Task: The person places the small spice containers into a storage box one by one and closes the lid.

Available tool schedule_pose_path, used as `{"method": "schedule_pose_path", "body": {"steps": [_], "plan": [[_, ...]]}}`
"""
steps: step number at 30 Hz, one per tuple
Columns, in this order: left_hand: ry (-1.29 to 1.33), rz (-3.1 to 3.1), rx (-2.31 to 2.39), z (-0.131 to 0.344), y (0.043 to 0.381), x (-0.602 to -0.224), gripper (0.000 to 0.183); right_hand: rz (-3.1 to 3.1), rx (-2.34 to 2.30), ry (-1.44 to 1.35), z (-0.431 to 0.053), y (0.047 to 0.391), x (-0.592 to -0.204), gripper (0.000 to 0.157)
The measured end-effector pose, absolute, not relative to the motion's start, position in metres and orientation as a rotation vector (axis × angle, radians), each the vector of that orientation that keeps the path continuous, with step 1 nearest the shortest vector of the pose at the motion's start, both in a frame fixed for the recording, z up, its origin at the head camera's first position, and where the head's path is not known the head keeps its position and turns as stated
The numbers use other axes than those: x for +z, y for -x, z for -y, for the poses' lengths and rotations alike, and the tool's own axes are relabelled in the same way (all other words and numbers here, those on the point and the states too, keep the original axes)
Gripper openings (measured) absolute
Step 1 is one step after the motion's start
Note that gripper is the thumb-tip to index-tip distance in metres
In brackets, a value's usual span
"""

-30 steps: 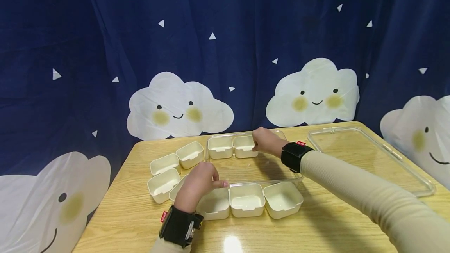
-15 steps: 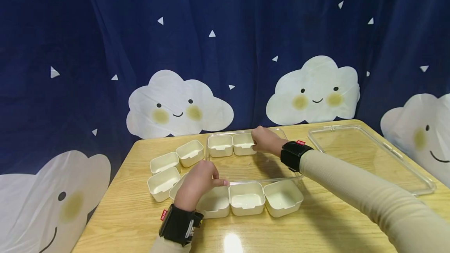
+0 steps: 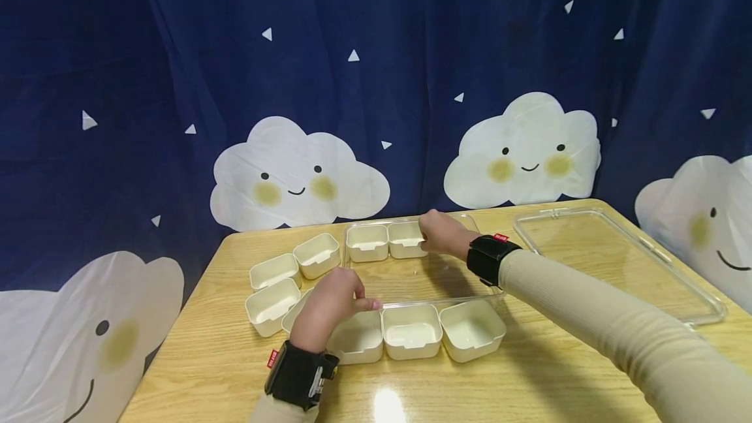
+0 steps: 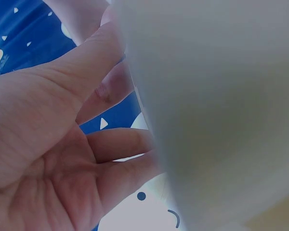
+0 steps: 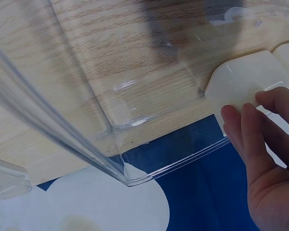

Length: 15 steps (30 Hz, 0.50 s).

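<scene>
In the head view a clear plastic box (image 3: pixel 437 301) lies on the table with two cream bins at its back. My right hand (image 3: pixel 444 234) pinches the right wall of the right-hand bin (image 3: pixel 404 240); the right wrist view shows thumb and fingertips on that cream wall (image 5: pixel 243 77). The other bin (image 3: pixel 367 243) sits beside it, on the left. My left hand (image 3: pixel 336 299) grips the box's near left rim, its thumb pointing right. In the left wrist view a blurred pale surface (image 4: pixel 221 110) covers those fingertips.
Three cream bins, one being this middle one (image 3: pixel 411 333), line the near side of the box. More bins (image 3: pixel 273 305) stand to the left, one partly behind my left hand. A clear lid (image 3: pixel 617 260) lies at the right on the wooden table (image 3: pixel 194 358).
Both hands and the bins hold their places on the table. Only the head view has shifted very slightly.
</scene>
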<state>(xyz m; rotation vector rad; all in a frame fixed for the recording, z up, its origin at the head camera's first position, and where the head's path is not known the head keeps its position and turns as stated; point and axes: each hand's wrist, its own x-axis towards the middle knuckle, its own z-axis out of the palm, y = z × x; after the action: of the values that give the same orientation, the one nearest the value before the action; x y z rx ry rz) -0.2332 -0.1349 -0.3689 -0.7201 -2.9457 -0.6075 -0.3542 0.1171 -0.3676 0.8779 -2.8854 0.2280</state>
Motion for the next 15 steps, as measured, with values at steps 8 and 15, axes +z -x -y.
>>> {"method": "schedule_pose_path", "body": {"steps": [8, 15], "plan": [[0.739, 2.934, -0.608, 0.1349, 0.2326, -0.3691, 0.04, 2.903, 0.239, -0.859, -0.1175, 0.3548, -0.3677, 0.029], [0.738, 2.939, -0.61, 0.1344, 0.2336, -0.3692, 0.041, 2.894, 0.25, -0.863, -0.1191, 0.3551, -0.3684, 0.027]]}}
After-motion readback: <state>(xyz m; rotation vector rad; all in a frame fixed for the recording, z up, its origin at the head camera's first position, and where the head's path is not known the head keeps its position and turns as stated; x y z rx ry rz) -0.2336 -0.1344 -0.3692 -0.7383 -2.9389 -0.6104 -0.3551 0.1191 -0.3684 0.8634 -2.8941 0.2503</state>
